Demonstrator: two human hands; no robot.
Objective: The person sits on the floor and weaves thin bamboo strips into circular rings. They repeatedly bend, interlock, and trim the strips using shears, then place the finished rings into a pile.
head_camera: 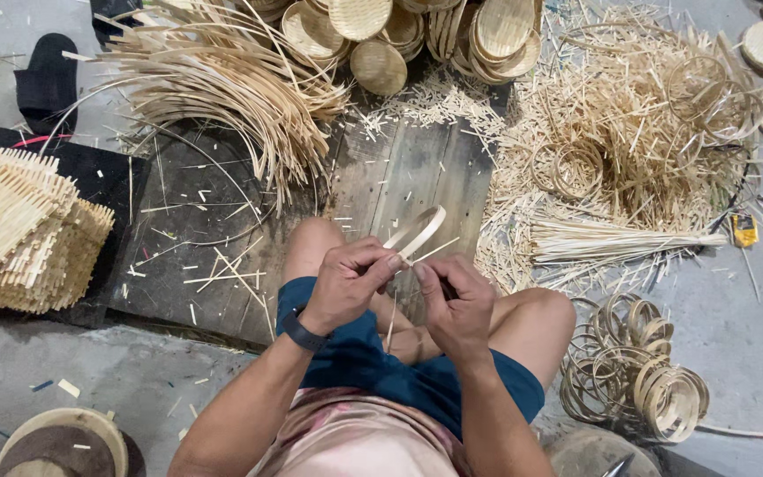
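Left hand point(346, 281), black band at the wrist: fingers curled tight, thumb and forefinger pinched on the near end of a pale bent bamboo strip loop point(419, 231). Right hand point(454, 300): also curled, fingertips meeting the left's at the same spot; it seems to pinch the strip end or a thin sliver, but its own fingers hide the contact, so the exact hold is unclear.

Key relation: the loop stands up and away from both hands, over the gap between the knees. Its long axis runs from the pinch point up and to the right, toward the worn grey wooden board point(399, 177). Left hand is nearer the loop's body; right hand sits lower, at its tail. A thin straight bamboo sliver point(391, 322) hangs down from the pinch, between the legs.

Outward: stack of finished pale bamboo rings point(655, 389) on the floor just beside the right knee. Bundle of straight bamboo sticks point(620, 240) beyond the right hand. Sheaf of long curved bamboo strips point(231, 88) far left of the board. Pile of woven square bamboo mats point(19, 234) at left, well apart.
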